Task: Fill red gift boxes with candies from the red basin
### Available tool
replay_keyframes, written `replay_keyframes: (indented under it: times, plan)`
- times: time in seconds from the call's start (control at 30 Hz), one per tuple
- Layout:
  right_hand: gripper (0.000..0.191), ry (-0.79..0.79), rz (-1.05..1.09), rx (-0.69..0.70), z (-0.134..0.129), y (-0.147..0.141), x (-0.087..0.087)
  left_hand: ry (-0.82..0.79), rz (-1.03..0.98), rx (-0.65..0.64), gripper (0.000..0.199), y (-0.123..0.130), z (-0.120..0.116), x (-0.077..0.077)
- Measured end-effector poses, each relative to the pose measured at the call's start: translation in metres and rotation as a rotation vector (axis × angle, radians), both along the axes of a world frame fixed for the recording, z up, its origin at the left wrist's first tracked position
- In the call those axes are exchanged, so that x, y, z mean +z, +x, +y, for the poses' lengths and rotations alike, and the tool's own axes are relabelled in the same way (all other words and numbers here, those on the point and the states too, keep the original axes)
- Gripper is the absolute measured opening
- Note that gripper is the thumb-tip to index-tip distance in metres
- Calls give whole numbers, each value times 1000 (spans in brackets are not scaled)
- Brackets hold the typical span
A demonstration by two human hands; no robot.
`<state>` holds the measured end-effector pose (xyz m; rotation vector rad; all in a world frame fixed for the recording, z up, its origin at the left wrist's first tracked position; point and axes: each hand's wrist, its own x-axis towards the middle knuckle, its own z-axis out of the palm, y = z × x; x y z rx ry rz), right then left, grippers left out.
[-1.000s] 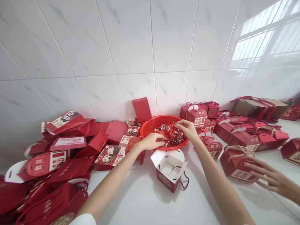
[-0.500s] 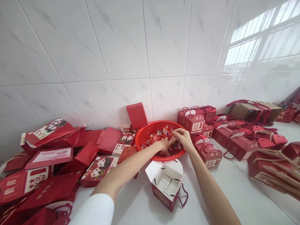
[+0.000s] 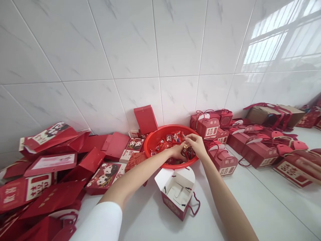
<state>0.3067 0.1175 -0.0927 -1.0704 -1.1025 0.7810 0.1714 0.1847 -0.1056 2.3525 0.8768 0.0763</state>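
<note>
Both my hands are over a red plastic basket (image 3: 173,166) of wrapped candies (image 3: 169,139). My left hand (image 3: 178,152) reaches down into the heap, its fingers curled round candies with brown and gold wrappers at the fingertips. Beside it, my right hand (image 3: 197,144) is closed in a pinch above the basket's right part; what lies between its fingertips is too small to make out. In front of the basket, between my forearms, stands an open red gift box (image 3: 175,197) with a white inside, raised flaps and a dark red cord handle. Its visible floor is bare.
Flat and part-folded red boxes (image 3: 52,164) are heaped at the left. Closed gift boxes (image 3: 223,160) with cord handles crowd the right, along with a brown carton (image 3: 263,115). A blurred hand (image 3: 316,172) of another person shows at the right edge. A tiled wall (image 3: 135,90) stands behind.
My left hand has closed round candies among the heap, and my right hand stays pinched beside it. At the right, the other person's hand has moved towards the edge, uncovering a box.
</note>
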Motion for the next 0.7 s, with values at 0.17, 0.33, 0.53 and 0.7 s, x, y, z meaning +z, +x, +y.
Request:
replay_keyframes:
  times: [0.17,0.33,0.53,0.7]
  plan:
    - [19,7,-23,-1,0,1,0,-140,-226,12,97,5,-2,3]
    - [20,12,-41,-1,1,1,-2,-484,-333,231,75,5,-1,9]
    - [19,28,-69,-13,1,2,-3,-588,-299,335,31,5,3,10]
    - [16,21,-77,-33,0,2,-3,-630,-352,307,18,5,5,11]
